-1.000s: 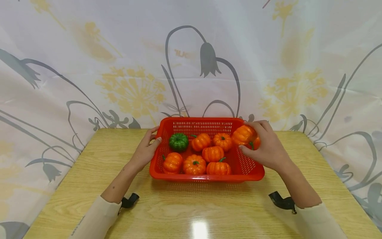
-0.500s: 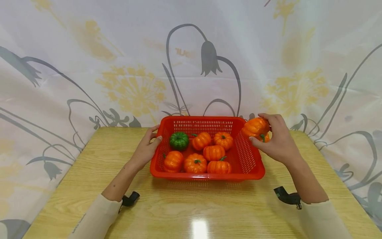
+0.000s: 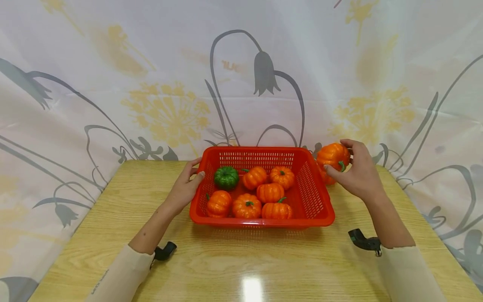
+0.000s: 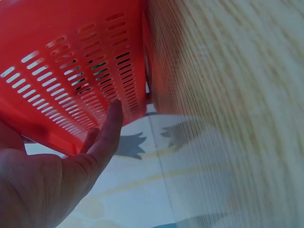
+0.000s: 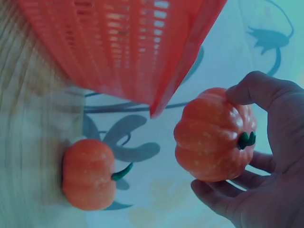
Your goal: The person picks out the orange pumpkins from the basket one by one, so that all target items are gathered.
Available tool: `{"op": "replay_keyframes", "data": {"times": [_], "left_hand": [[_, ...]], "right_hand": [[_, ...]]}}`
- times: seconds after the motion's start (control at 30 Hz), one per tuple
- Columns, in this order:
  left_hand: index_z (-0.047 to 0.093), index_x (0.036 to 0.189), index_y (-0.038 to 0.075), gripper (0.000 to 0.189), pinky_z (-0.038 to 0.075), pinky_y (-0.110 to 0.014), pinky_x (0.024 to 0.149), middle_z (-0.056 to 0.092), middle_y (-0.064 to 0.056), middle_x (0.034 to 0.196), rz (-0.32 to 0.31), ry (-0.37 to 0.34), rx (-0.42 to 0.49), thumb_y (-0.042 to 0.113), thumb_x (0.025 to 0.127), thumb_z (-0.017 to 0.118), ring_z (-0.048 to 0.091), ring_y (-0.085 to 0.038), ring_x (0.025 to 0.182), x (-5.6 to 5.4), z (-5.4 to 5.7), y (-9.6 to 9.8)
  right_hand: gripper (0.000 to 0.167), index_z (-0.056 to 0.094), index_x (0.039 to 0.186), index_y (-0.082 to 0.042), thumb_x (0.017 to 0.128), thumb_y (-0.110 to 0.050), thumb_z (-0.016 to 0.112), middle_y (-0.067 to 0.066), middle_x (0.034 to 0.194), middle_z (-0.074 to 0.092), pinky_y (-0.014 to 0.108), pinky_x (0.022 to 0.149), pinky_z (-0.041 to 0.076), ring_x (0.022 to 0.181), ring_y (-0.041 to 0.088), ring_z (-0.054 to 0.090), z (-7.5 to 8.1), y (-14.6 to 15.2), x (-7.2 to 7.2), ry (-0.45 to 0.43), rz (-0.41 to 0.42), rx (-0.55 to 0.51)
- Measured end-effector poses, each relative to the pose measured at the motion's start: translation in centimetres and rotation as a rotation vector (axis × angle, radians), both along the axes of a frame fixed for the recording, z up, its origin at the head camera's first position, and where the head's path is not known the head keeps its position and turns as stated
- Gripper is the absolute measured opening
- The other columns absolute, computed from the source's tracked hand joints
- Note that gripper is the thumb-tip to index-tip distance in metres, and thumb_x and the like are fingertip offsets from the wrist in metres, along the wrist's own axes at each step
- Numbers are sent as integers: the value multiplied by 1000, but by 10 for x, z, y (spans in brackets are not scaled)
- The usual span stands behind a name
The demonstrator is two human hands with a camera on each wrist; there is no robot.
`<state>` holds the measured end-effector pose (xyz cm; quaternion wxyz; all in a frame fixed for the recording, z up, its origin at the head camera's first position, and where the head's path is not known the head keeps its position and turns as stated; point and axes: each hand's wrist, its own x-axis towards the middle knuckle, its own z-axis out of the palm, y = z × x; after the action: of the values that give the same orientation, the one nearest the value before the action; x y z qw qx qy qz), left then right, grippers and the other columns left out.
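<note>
Head view: the right hand (image 3: 360,170) reaches forward beyond the right side of the red basket (image 3: 234,222), thumb and fingers grasping an orange pumpkin (image 3: 332,155) in the air; another pumpkin (image 5: 89,174) rests on the table (image 3: 211,260) nearby. The left hand (image 3: 185,181) grips the left rim. Since a second ago, the held pumpkin has shifted right, off the rim.

Basket (image 3: 262,222) on table (image 3: 211,268), backdrop (image 3: 166,63) behind; seven pumpkins (image 3: 247,207) inside; one pumpkin (image 5: 89,175) on table at right, another pumpkin (image 5: 211,137) above.
</note>
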<state>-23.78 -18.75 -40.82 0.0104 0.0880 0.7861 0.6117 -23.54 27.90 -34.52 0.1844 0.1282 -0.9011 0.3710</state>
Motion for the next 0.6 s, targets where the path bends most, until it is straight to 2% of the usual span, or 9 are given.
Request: {"op": "replay_keyframes", "data": {"times": [0.07, 0.13, 0.37, 0.6], "left_hand": [[28, 167, 13, 57, 64, -40, 89, 51, -28, 144, 1, 0, -6, 22, 114, 47, 67, -46, 118, 0, 0, 0], [28, 167, 13, 57, 63, -40, 90, 51, -27, 144, 4, 1, -11, 22, 114, 47, 67, -45, 118, 1, 0, 0], [28, 167, 13, 57, 63, -45, 93, 50, -27, 145, -2, 2, -13, 21, 114, 46, 66, -47, 120, 1, 0, 0], [28, 167, 13, 57, 62, -48, 93, 50, -28, 145, -2, 7, -14, 20, 114, 47, 65, -48, 121, -1, -1, 0]], "right_hand": [[77, 38, 152, 10, 91, -13, 79, 30, 143, 45, 15, 84, 40, 119, 45, 48, -3, 4, -4, -9, -12, -15], [77, 38, 153, 10, 92, -14, 79, 31, 144, 44, 11, 83, 39, 120, 45, 47, -6, 7, -7, -17, -23, -30], [73, 47, 152, 8, 93, -19, 78, 33, 143, 48, 22, 82, 41, 117, 47, 50, -19, 25, -19, 10, -124, 30], [74, 47, 156, 4, 96, -28, 77, 33, 143, 37, 16, 79, 39, 118, 48, 47, -32, 38, -24, -31, -225, -25]]}}
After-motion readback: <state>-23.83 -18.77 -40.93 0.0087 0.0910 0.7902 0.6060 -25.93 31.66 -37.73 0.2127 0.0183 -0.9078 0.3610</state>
